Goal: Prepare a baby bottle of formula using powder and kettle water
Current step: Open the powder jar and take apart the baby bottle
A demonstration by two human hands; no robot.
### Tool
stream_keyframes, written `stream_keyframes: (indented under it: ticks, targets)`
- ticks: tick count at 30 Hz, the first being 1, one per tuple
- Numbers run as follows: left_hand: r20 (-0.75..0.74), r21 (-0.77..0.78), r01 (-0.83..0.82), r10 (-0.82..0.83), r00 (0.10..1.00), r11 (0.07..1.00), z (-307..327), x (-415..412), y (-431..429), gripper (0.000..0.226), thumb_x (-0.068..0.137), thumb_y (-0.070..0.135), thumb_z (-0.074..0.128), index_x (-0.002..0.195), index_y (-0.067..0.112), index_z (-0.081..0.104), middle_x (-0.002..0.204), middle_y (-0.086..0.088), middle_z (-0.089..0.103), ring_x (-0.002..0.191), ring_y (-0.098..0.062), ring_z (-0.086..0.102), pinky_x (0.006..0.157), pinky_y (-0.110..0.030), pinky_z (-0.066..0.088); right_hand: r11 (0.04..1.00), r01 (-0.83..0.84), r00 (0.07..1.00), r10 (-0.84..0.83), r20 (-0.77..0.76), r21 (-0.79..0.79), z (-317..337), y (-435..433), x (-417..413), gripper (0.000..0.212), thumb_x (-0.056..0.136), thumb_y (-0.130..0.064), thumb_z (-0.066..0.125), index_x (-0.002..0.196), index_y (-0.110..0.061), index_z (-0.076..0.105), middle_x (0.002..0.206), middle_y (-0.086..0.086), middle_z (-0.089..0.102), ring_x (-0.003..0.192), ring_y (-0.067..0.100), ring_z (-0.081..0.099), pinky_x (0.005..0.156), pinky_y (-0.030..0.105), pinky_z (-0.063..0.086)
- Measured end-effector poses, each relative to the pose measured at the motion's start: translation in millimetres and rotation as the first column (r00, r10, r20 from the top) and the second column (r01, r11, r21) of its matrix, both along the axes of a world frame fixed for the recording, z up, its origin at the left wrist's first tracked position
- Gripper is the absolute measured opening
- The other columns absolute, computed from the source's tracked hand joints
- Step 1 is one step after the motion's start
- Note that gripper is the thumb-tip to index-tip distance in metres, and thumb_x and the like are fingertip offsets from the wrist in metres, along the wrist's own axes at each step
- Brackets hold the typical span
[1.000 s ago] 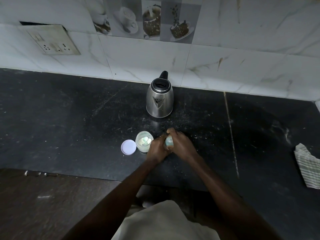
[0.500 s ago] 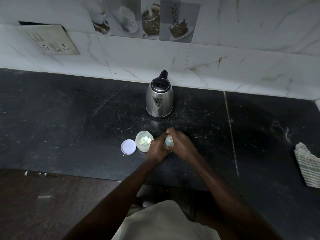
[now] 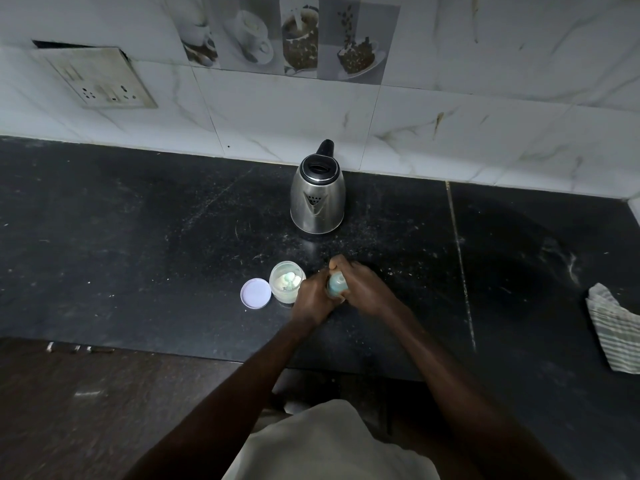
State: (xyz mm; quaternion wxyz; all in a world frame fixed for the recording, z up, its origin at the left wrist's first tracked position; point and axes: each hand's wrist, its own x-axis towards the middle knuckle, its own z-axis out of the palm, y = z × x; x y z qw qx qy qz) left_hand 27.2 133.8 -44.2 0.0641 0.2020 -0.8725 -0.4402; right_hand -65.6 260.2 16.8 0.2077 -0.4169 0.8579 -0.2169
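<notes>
A small baby bottle (image 3: pixel 337 285) with a pale blue-green top stands on the black counter (image 3: pixel 138 237), mostly hidden between my hands. My left hand (image 3: pixel 313 299) wraps its left side and my right hand (image 3: pixel 363 287) wraps its right side and top. Just left of my left hand stands an open clear powder jar (image 3: pixel 286 282) with white powder and a scoop inside. Its round white lid (image 3: pixel 255 293) lies flat to the jar's left. A steel kettle (image 3: pixel 317 197) with a black lid and handle stands behind, near the wall.
A striped cloth (image 3: pixel 614 332) lies at the counter's right edge. The tiled wall carries a switch and socket plate (image 3: pixel 100 77) at upper left. The counter's front edge runs below my forearms, with dark floor beyond it.
Both hands stay clamped on the bottle at the same spot, with only a slight shift of the fingers. Jar, lid and kettle have not moved.
</notes>
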Motion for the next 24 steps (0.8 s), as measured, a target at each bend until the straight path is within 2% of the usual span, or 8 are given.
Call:
stream_keyframes:
  ticks: [4,7,9,11,13,16,18,24]
  targets:
    - [0.017,0.015,-0.028,0.028,0.999,0.999,-3.7,-0.1,0.6,0.054,0.071,0.030,0.088,0.116,0.014,0.064,0.105,-0.001,0.076,0.090,-0.015,0.070,0.075,-0.027,0.053,0.999,-0.013,0.996,0.016,0.087,-0.034,-0.3,2.1,-4.6,0.085,0.078,0.010,0.070,0.149,-0.026,0.041,0.136,0.007,0.064,0.118,0.017,0.064,0.100,0.037,0.055]
    - [0.009,0.008,-0.018,0.018,1.000,1.000,-0.5,-0.1,1.6,0.047,0.074,0.023,0.083,0.115,0.014,0.064,0.104,-0.002,0.076,0.091,-0.016,0.070,0.075,-0.025,0.050,1.000,0.006,0.999,-0.006,0.052,0.003,-6.3,0.2,2.5,0.105,0.080,-0.003,0.078,0.163,-0.032,0.021,0.156,-0.001,0.042,0.138,0.019,0.048,0.110,0.037,0.048]
    - [0.001,-0.002,-0.018,0.018,1.000,1.000,0.5,0.2,1.2,0.041,0.075,0.020,0.078,0.115,0.015,0.066,0.104,-0.002,0.076,0.093,-0.019,0.071,0.076,-0.028,0.051,0.998,0.059,0.998,-0.059,-0.025,-0.001,-10.8,-1.7,9.0,0.097,0.082,-0.023,0.081,0.162,-0.028,0.025,0.156,-0.001,0.032,0.140,0.022,0.042,0.107,0.039,0.049]
    - [0.007,0.005,-0.011,0.011,1.000,1.000,0.2,0.5,0.5,0.039,0.076,0.021,0.077,0.113,0.015,0.066,0.100,0.000,0.075,0.090,-0.018,0.071,0.072,-0.022,0.048,0.995,0.104,0.991,-0.104,-0.079,0.000,-13.1,-2.9,8.8,0.077,0.082,-0.030,0.081,0.150,-0.022,0.047,0.146,0.001,0.043,0.133,0.022,0.048,0.103,0.040,0.052]
    - [0.007,0.023,-0.016,0.016,1.000,1.000,2.0,1.3,0.3,0.035,0.077,0.023,0.081,0.107,0.016,0.067,0.092,0.009,0.070,0.081,-0.008,0.066,0.065,-0.006,0.040,0.995,0.092,0.992,-0.094,-0.088,-0.031,-11.5,-3.2,4.0,0.054,0.079,-0.021,0.080,0.130,-0.017,0.065,0.131,0.001,0.056,0.120,0.021,0.057,0.099,0.039,0.053]
    - [-0.004,0.053,-0.019,0.020,1.000,0.998,5.8,1.4,1.0,0.035,0.076,0.024,0.086,0.105,0.016,0.069,0.090,0.015,0.066,0.079,0.003,0.061,0.065,-0.001,0.038,0.994,0.013,0.998,-0.019,-0.053,-0.109,-6.7,-0.2,-3.8,0.047,0.072,-0.009,0.080,0.118,-0.012,0.071,0.122,0.000,0.062,0.110,0.017,0.061,0.097,0.032,0.052]
    - [0.002,0.057,-0.016,0.016,1.000,0.998,5.3,0.8,1.4,0.039,0.076,0.026,0.087,0.109,0.018,0.067,0.093,0.013,0.069,0.081,0.001,0.062,0.067,-0.003,0.041,0.982,0.053,0.999,-0.054,0.001,-0.179,-0.5,4.8,-9.1,0.046,0.071,-0.004,0.080,0.115,-0.012,0.070,0.118,-0.002,0.063,0.105,0.012,0.062,0.093,0.023,0.050]
    - [0.014,0.052,-0.033,0.032,0.999,0.998,2.0,-0.4,3.8,0.038,0.077,0.035,0.084,0.104,0.022,0.062,0.092,0.006,0.073,0.080,-0.007,0.067,0.069,-0.025,0.051,0.949,0.221,0.975,-0.209,0.077,-0.224,-8.7,27.3,-20.9,0.048,0.074,-0.009,0.084,0.119,-0.017,0.069,0.117,-0.006,0.060,0.103,0.007,0.062,0.088,0.019,0.051]
